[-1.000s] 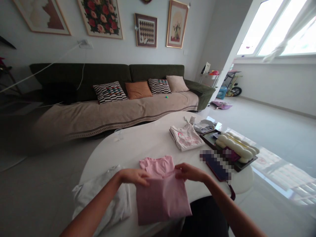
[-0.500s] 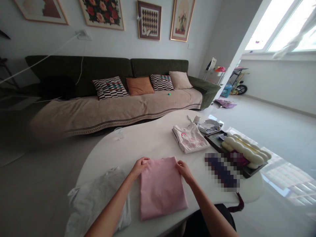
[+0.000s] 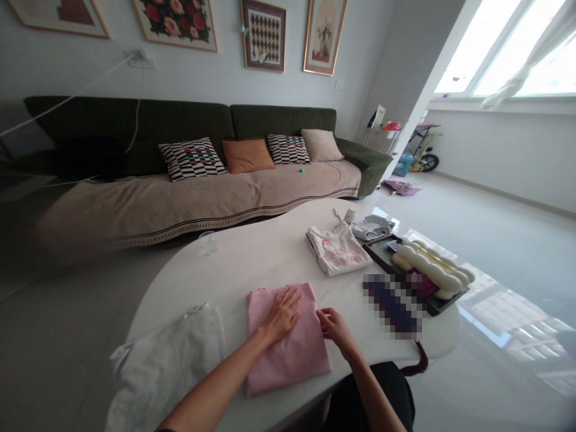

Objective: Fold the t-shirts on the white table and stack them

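A folded piece of pink cloth, perhaps a garment, lies as a neat rectangle near the front edge of the white table. My left hand rests flat on its upper part, palm down with the fingers stretched out. At the right edge of the cloth, my right hand has its fingers bent in and closed on the border; the fingertips are partly hidden. A crumpled light grey garment lies to the left, hanging over the table's edge.
A folded white shirt with a pink print lies farther back. To its right, a dark tray carries a cream puffy box, beside a pixelated dark item. A clear cup stands back left. The sofa is beyond the table.
My left hand has left the cloth's upper left corner and moved right, flat onto its top. My right hand has slid slightly down the right edge. The view has shifted a little.
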{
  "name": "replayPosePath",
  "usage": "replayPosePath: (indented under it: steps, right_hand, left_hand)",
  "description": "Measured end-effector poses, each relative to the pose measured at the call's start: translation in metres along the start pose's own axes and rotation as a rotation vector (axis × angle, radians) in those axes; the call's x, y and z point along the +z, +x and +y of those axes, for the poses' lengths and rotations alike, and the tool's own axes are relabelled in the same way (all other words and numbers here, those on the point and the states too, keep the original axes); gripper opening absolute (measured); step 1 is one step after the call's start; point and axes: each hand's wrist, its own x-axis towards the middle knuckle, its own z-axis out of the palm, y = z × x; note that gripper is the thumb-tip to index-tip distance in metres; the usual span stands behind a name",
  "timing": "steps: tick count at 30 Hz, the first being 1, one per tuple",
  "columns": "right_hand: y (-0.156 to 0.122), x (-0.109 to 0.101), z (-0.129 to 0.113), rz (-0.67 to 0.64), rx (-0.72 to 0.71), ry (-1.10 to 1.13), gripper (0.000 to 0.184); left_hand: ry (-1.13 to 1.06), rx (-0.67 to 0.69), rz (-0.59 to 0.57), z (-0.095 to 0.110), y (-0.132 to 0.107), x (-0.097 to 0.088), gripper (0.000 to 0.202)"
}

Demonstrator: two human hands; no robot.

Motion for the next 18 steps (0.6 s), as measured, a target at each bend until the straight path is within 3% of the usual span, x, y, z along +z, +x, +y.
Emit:
replayPosePath:
  steps: [5,8,14,18]
  right_hand:
    - [-0.037,-0.002,0.023,-0.148,-0.056,-0.036,0.042]
    - [-0.052,-0.003,0.033,-0.137,-0.079,-0.087,0.039]
    - [-0.094,0.009,0.053,0.149,-0.116,-0.237,0.025]
    - [-0.093,0.019,0.028,0.331,-0.319,-0.555,0.043]
  left_hand:
    - [0.037,-0.083,-0.072,0.001,0.003,0.01,0.053]
    - [0.042,-0.132,-0.095,0.004,0.003,0.007,0.06]
    - [0.072,-0.222,-0.112,0.008,0.008,0.009,0.072]
    - [0.08,-0.183,-0.142,0.009,0.009,0.008,0.069]
